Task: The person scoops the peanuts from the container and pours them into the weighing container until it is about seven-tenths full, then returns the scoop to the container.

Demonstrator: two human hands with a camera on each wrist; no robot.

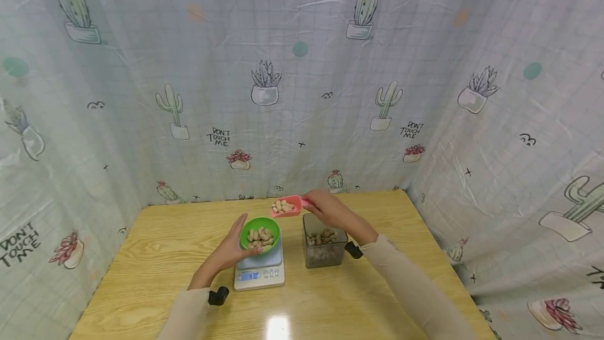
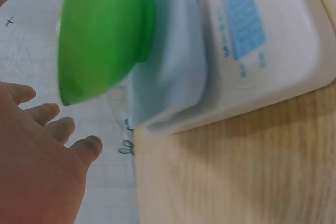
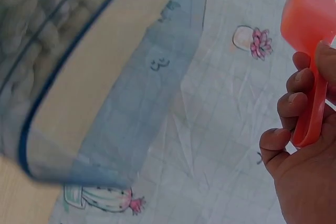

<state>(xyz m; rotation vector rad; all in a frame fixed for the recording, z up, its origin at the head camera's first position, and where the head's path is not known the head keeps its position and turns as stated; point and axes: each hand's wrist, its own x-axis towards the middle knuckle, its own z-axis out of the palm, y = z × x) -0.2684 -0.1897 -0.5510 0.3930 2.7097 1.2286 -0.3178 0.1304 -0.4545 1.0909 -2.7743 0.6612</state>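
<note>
A green bowl [image 1: 248, 223] with unshelled peanuts [image 1: 260, 236] in it stands on a white kitchen scale [image 1: 258, 282], whose lit display seems to read 47.0. Beside the bowl is my left hand [image 1: 230, 245], its thumb near the front rim. In the left wrist view, the fingers [image 2: 60, 128] are spread and apart from the green bowl [image 2: 100, 35]. My right hand [image 3: 310, 156] grips the handle of a red scoop [image 3: 310, 11]. Raised just behind and right of the bowl, the scoop [image 1: 296, 204] carries several peanuts [image 1: 282, 206].
A clear plastic container [image 1: 324, 258], partly filled with peanuts [image 1: 323, 237], stands right of the scale, under my right forearm. The wooden table [image 1: 179, 235] ends at a cactus-print curtain [image 1: 302, 119] at the back and sides.
</note>
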